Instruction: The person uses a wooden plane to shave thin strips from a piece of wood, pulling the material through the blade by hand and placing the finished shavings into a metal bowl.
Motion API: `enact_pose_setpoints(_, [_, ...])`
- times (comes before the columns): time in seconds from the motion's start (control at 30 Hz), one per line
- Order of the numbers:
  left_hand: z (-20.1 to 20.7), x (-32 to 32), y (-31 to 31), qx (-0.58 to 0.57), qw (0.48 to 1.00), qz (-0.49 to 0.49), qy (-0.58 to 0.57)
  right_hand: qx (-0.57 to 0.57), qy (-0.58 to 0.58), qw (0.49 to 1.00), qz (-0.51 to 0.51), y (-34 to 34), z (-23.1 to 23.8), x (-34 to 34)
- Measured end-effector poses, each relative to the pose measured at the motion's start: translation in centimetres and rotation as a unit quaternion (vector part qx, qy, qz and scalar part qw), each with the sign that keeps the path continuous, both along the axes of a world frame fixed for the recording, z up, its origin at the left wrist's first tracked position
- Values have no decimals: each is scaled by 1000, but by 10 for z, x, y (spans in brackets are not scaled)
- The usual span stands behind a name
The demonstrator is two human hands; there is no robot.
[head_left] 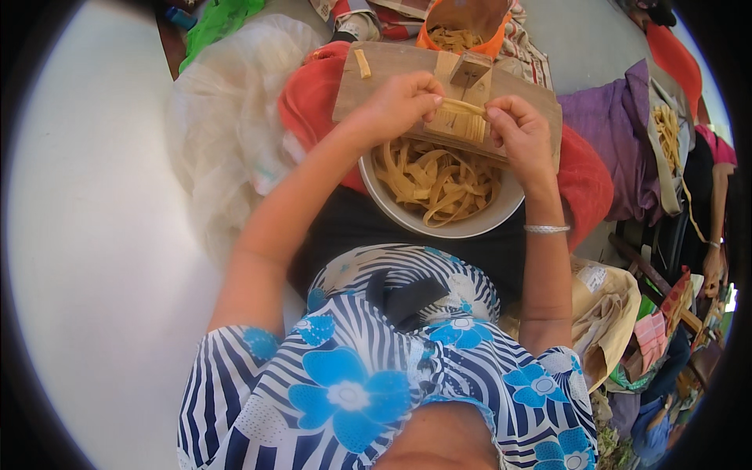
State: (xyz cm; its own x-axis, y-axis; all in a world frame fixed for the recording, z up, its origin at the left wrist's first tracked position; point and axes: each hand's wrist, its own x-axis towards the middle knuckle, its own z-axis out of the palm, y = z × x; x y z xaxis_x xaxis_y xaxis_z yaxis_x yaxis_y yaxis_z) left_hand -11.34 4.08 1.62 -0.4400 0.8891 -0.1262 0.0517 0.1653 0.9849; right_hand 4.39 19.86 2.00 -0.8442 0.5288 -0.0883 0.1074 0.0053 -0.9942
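Note:
A short tan strip (464,107) is stretched between my two hands above a wooden board. My left hand (402,103) pinches its left end between thumb and fingers. At the other end, my right hand (518,133) has its thumb and forefinger closed on the strip. The wooden board (395,69) carries a raised wooden block (471,69), just beyond the strip. Under the board's near edge sits a white basin (392,213) on my lap, holding a tangle of curled tan strips (439,180). A small loose piece (362,63) lies at the board's far left.
An orange container (497,43) with more strips stands beyond the board. Red cloth (305,98) covers my legs; translucent plastic sheeting (235,102) lies at left. To the right are a purple cloth (611,141), a brown bag (607,301) and another person's arm (717,211) near a hanging strip.

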Motion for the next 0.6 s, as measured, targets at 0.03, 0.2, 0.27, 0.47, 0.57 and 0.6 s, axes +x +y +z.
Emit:
enact_pose_setpoints(0.03, [0,-4,1,-6,1000,0,3,1,-2,1000,-3,0,-2,-3])
enact_pose_setpoints(0.2, [-6,-5,8,-47,996,21,76,86,-5,996,-11,1,-24,-12])
enact_pose_setpoints(0.27, [-23,-5,15,-27,984,25,172,174,-19,984,-3,1,-33,-17])
enact_pose_setpoints(0.47, [-27,5,-7,-33,959,85,268,514,36,857,-7,-12,-3,4])
enact_pose_setpoints(0.57, [-6,44,-11,-21,999,49,7,512,98,851,-64,-45,6,-3])
enact_pose_setpoints(0.6, [-3,54,-11,-4,996,41,-79,497,49,866,-33,-50,9,-3])
